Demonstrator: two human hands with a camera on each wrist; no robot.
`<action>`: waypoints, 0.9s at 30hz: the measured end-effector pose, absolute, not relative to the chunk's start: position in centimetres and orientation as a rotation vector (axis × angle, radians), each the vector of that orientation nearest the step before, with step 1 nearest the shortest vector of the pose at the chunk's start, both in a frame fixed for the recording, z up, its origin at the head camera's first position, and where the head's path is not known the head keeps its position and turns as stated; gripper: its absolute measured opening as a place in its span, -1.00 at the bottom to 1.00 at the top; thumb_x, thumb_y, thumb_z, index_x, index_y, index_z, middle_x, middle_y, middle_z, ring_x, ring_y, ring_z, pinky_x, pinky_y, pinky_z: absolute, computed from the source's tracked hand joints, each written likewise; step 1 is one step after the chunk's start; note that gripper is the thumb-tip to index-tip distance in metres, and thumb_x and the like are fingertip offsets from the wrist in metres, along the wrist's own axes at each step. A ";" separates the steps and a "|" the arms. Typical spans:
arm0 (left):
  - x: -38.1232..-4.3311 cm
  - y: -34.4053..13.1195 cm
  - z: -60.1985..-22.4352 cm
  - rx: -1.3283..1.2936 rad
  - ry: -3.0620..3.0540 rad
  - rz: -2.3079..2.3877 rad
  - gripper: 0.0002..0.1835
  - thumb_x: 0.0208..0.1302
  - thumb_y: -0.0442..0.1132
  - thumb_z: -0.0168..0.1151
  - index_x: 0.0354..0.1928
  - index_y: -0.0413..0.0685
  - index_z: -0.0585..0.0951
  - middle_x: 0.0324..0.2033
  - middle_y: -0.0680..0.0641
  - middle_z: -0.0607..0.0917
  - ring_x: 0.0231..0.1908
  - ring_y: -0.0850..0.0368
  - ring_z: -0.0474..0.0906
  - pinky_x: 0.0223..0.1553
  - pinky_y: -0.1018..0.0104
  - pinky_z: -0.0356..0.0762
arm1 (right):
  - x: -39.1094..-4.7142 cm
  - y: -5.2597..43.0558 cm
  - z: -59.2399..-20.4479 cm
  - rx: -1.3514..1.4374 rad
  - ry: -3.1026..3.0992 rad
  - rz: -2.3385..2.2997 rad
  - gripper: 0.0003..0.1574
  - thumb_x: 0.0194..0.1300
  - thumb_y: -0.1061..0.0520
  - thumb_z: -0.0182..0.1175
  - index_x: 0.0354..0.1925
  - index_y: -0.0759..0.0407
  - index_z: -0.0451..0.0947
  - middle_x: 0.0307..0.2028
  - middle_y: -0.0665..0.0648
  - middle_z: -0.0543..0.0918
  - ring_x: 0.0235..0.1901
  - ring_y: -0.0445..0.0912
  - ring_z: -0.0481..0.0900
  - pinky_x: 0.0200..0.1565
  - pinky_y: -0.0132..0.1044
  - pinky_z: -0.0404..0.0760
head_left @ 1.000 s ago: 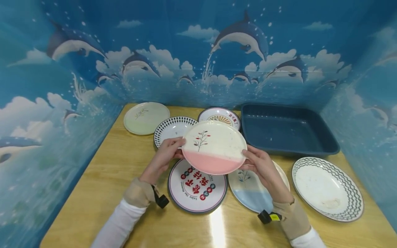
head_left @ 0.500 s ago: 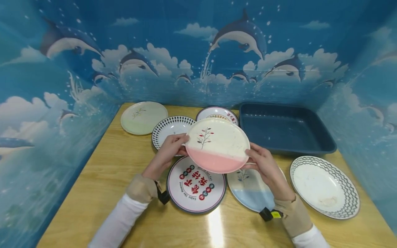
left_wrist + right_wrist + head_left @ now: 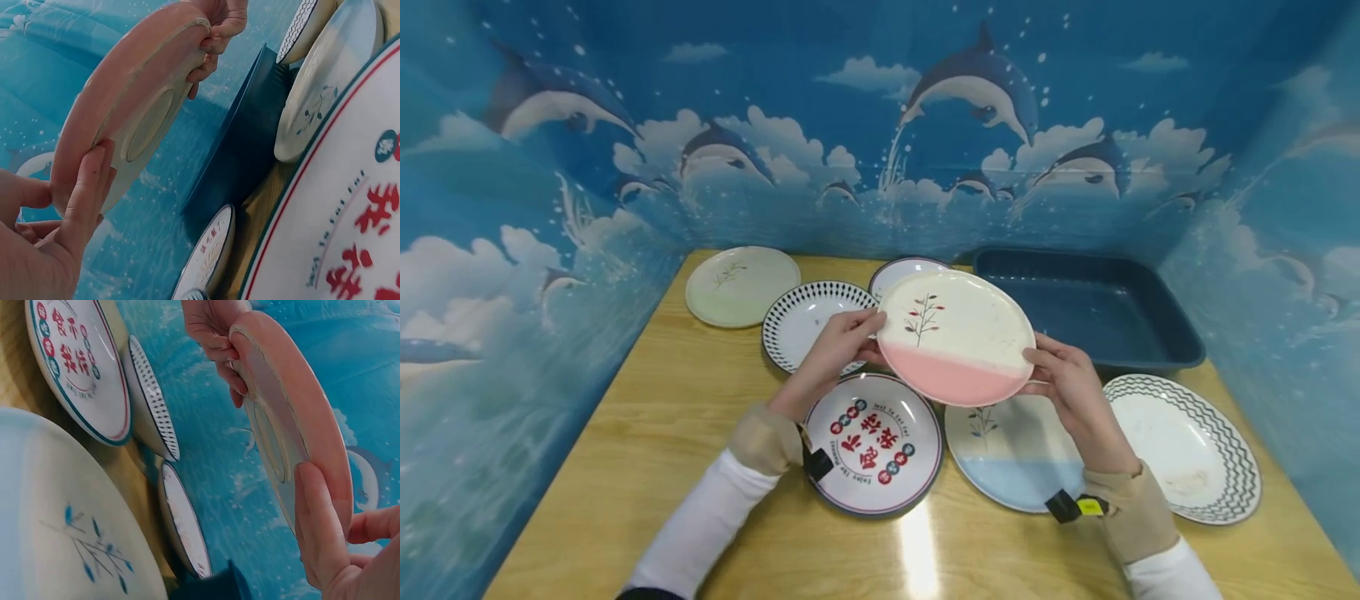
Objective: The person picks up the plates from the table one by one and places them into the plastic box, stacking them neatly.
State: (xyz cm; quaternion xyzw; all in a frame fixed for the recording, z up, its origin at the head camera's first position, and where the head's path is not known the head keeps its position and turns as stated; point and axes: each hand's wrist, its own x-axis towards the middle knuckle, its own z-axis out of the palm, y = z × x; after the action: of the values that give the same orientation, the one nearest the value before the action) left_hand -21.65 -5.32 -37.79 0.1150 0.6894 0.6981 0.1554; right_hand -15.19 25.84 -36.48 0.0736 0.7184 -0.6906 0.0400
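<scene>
Both hands gripping | my left hand (image 3: pixel 835 354) and right hand (image 3: pixel 1071 387) are holding the pink-and-cream plate (image 3: pixel 957 335) by opposite rims | hovering above red-lettered plate (image 3: pixel 874 442), near blue tray (image 3: pixel 1090 308)

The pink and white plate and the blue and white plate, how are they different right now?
The pink and white plate is held up in the air, gripped at its rim by the left hand and the right hand; the blue and white plate lies flat on the table, with the right wrist above it. The first has a pink lower part and a reddish sprig, the second a blue lower part and a blue sprig. Both are round and two-toned.
</scene>
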 end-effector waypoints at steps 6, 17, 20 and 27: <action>-22.6 -3.1 -37.2 0.317 1.931 2.014 -0.44 0.64 0.04 -0.14 0.34 -0.28 0.47 -0.08 -0.28 0.71 -0.33 0.18 0.74 -0.12 0.26 0.75 | -15.1 27.7 -35.6 0.211 2.123 -2.234 -0.26 0.55 0.25 0.02 0.52 0.47 0.01 -0.23 -0.16 0.75 -0.38 -0.24 0.75 -0.34 -0.36 0.76; -23.9 1.5 -38.7 0.364 1.936 1.926 -0.53 0.64 -0.15 -0.08 0.42 -0.26 0.37 0.14 -0.32 0.61 0.08 -0.24 0.64 0.07 0.03 0.69 | -16.8 33.6 -34.5 0.320 1.983 -2.490 -0.17 0.53 0.29 0.05 0.53 0.50 -0.12 -0.20 -0.11 0.71 -0.39 -0.17 0.76 -0.38 -0.33 0.77; -24.2 3.0 -39.3 0.384 2.000 1.861 -0.53 0.59 -0.28 -0.04 0.44 -0.29 0.34 0.19 -0.33 0.56 0.18 -0.27 0.55 0.06 0.11 0.70 | -17.8 35.5 -34.4 0.410 1.984 -2.528 -0.18 0.53 0.28 0.06 0.55 0.43 -0.08 -0.22 -0.08 0.71 -0.41 -0.15 0.76 -0.38 -0.32 0.77; -25.0 6.6 -40.2 0.472 2.266 1.584 -0.38 0.52 -0.11 0.14 0.50 -0.19 0.28 0.38 -0.22 0.45 0.31 -0.12 0.47 0.25 0.13 0.56 | -20.4 39.2 -35.2 0.635 2.031 -2.447 -0.20 0.53 0.30 -0.02 0.57 0.33 -0.10 -0.41 -0.12 0.71 -0.50 -0.15 0.75 -0.39 -0.30 0.77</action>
State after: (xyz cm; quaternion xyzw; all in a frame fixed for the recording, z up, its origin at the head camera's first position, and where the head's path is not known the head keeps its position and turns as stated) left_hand -25.01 6.61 -40.20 0.1660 0.7964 0.5568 0.1674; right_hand -20.40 39.22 -35.22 0.1957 0.6256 -0.7535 -0.0507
